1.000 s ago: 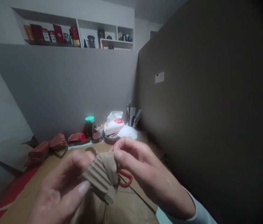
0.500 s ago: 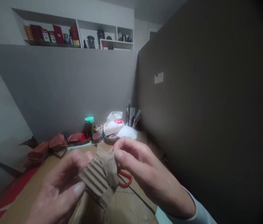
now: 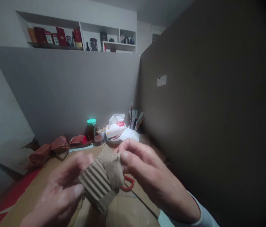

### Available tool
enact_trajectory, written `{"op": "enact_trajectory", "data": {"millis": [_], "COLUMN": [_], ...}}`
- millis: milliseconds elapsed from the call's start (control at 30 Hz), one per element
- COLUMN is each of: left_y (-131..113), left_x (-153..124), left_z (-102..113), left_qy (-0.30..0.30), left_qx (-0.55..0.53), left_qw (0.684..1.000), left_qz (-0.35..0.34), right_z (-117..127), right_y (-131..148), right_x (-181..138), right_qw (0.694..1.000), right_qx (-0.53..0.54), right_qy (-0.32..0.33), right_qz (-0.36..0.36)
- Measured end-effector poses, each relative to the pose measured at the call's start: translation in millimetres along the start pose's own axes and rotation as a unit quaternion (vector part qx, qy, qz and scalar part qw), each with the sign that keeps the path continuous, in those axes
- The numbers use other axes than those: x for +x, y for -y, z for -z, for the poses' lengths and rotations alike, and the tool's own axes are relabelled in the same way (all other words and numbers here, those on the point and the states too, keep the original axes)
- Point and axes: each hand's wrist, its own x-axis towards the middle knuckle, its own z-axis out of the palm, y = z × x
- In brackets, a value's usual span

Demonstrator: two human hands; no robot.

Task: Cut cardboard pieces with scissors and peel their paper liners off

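Between my hands, above the table, is a piece of corrugated cardboard (image 3: 97, 179) with its ridges bare on one face and a smooth flap of its paper layer at the right. My left hand (image 3: 60, 186) grips the left edge, thumb in front and fingers behind. At the upper right, my right hand (image 3: 144, 170) pinches the flap between thumb and forefinger. Red-handled scissors (image 3: 129, 183) lie on the table below, partly hidden by the cardboard and my right hand; their blades cannot be made out.
Brown cardboard (image 3: 38, 189) covers the table. Reddish-brown folded pieces (image 3: 59, 143) lie at the back left. Along the back stand a green-lidded jar (image 3: 91, 126), a tissue pack (image 3: 116, 127) and a brush holder (image 3: 135, 121). A dark partition (image 3: 206, 110) rises on the right.
The cardboard has turned slightly, so more of its ridged face and flap shows. My right hand has shifted a little to the right with the flap. The view has moved slightly.
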Motion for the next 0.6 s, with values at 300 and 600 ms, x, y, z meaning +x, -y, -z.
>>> {"op": "enact_trajectory", "data": {"millis": [300,600], "left_y": [11.6,5.2], "left_x": [0.2,-4.9], "left_z": [11.0,1.5], "left_qy": [0.047,-0.011], "left_qx": [-0.02,0.035], "left_qw": [0.999,0.999], "left_qz": [-0.009,-0.025], "right_z": [-0.8,-19.4], "right_y": [4.6,2.5], "right_x": [-0.8,-6.0], "right_qw": [0.987,0.929], "right_qx": [-0.145,-0.349], "right_qy": [-0.056,-0.087], "right_qz": [0.047,0.089]}}
